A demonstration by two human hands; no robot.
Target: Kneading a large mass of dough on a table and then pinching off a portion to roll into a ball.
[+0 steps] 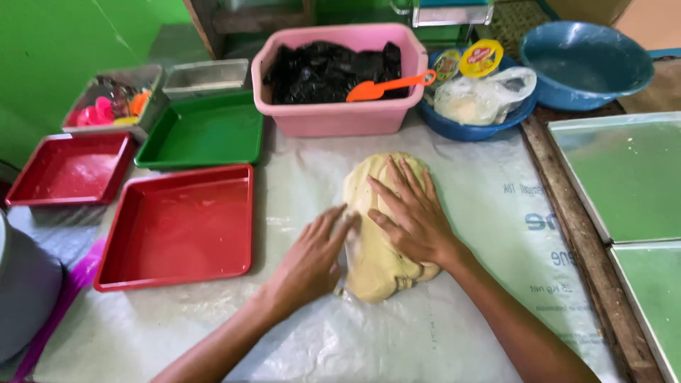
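Observation:
A long lump of pale yellow dough [376,266] lies on a clear plastic sheet [489,213] spread over the table. My right hand [411,213] lies flat on top of the dough, fingers spread and pointing away from me. My left hand [312,259] presses against the dough's left side with fingers together, its tips touching the lump. Neither hand grips anything.
A large red square tray [177,227] lies left of the dough, a smaller red tray [71,167] and a green tray [202,131] behind it. A pink tub [340,117] of black material holds an orange scoop [386,86]. Blue bowls [585,60] and metal pans [624,174] stand at right.

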